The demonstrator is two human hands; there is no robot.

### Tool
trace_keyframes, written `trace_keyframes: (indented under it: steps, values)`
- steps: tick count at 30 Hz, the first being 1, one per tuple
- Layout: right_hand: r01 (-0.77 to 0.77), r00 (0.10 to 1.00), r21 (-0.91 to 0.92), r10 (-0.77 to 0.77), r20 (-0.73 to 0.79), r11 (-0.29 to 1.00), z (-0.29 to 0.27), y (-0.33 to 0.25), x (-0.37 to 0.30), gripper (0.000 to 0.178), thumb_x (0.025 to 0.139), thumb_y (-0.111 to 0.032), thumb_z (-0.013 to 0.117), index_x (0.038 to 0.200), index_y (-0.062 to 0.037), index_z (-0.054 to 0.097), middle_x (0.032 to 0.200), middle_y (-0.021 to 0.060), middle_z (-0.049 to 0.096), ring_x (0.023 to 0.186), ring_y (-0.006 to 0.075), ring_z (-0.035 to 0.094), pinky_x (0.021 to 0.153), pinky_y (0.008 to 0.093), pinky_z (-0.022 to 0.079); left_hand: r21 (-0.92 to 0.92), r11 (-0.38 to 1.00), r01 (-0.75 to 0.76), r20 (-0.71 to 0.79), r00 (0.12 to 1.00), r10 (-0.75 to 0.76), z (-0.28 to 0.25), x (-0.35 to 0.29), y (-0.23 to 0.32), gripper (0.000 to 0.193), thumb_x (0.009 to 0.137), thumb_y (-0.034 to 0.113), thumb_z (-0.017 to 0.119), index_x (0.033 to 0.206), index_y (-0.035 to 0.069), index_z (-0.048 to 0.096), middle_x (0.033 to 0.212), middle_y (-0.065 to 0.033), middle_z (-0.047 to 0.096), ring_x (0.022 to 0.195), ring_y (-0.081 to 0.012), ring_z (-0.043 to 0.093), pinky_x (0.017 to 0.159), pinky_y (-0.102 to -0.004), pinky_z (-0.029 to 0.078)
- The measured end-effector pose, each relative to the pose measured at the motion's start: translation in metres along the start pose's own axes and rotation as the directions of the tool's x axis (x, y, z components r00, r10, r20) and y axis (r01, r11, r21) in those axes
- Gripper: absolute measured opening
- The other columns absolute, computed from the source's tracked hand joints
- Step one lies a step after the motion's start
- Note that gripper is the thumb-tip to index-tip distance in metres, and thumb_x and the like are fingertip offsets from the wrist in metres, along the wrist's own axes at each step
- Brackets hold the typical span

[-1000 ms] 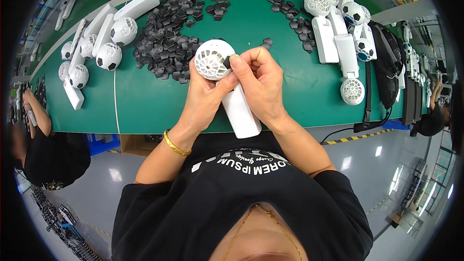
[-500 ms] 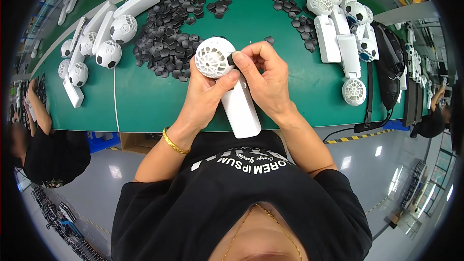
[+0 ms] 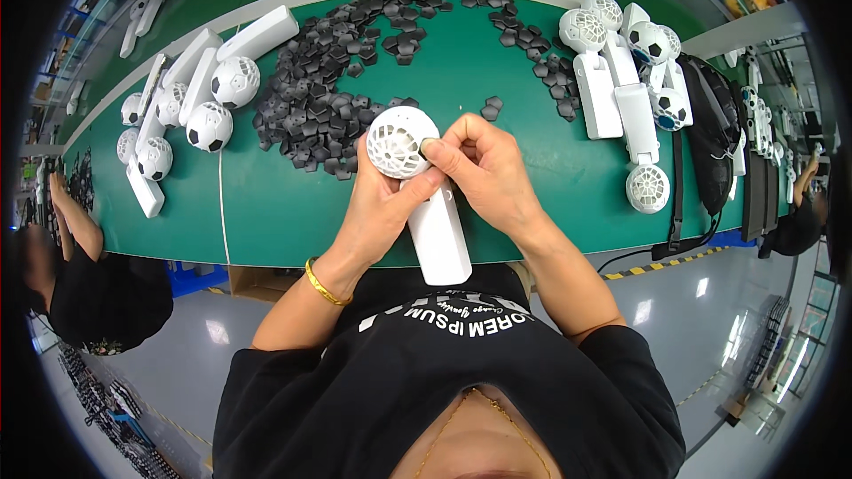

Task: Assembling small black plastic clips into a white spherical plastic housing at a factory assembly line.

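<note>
Now the right hand [image 3: 486, 176], pinching a black piece [image 3: 423, 145] at the white ball's [image 3: 390, 140] right side, hides more of that piece; left hand [image 3: 380, 204] clasps ball; fit unclear.

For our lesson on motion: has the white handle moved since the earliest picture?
Yes, slightly: the white handle now reaches further past the near edge of the green table.

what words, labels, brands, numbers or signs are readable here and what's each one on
Black shirt: white lettering across the chest, with a smaller line by it; wording not copied here.
White ball-topped piece in the left hand: no lettering visible.
Yellow-and-black striped floor tape: no words visible.
Background shelving at the sides: too small and blurred to read anything.
</note>
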State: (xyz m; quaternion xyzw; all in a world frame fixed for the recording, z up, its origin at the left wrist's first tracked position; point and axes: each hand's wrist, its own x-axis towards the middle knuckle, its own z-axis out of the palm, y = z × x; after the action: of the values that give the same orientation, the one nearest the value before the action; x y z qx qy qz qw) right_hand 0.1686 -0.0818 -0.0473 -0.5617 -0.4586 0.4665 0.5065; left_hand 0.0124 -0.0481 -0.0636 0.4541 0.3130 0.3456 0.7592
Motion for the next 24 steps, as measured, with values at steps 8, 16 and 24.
trace_keyframes:
  steps: [8,16,24]
  values:
    - [-0.049,0.958,-0.063,0.065,0.278,0.997,-0.026,-0.02,0.04,0.02,0.091,-0.015,0.067,0.077,-0.004,0.057,0.072,-0.0018,0.057,0.064,0.0043,0.051,0.056,0.0211,0.042,-0.089,0.989,0.115,0.043,0.993,-0.111,-0.002,-0.004,0.008,0.062,0.087,0.002,0.065,0.132,0.006,0.022,0.113,-0.0108,0.052,0.088,-0.0184,0.065,0.076,-0.0332,0.057]
    - [0.554,0.797,-0.717,-0.518,0.311,0.422,-0.015,0.003,0.112,0.014,0.084,-0.012,0.067,0.089,-0.0003,0.062,0.084,0.0098,0.062,0.072,0.0215,0.062,0.064,0.034,0.051,-0.118,0.987,0.108,0.025,0.994,-0.106,-0.012,-0.01,0.014,0.063,0.086,0.002,0.064,0.132,0.007,0.022,0.105,-0.0113,0.055,0.08,-0.0207,0.066,0.07,-0.0349,0.058]
    - [0.602,0.711,-0.795,-0.405,0.575,-0.071,-0.004,0.0,0.122,0.011,0.078,-0.006,0.061,0.086,-0.0006,0.058,0.084,0.0126,0.059,0.081,0.0282,0.064,0.063,0.0383,0.054,-0.109,0.988,0.106,0.011,0.994,-0.105,-0.016,-0.011,0.015,0.062,0.085,0.003,0.064,0.132,0.007,0.024,0.103,-0.0114,0.056,0.079,-0.0203,0.066,0.067,-0.0347,0.058]
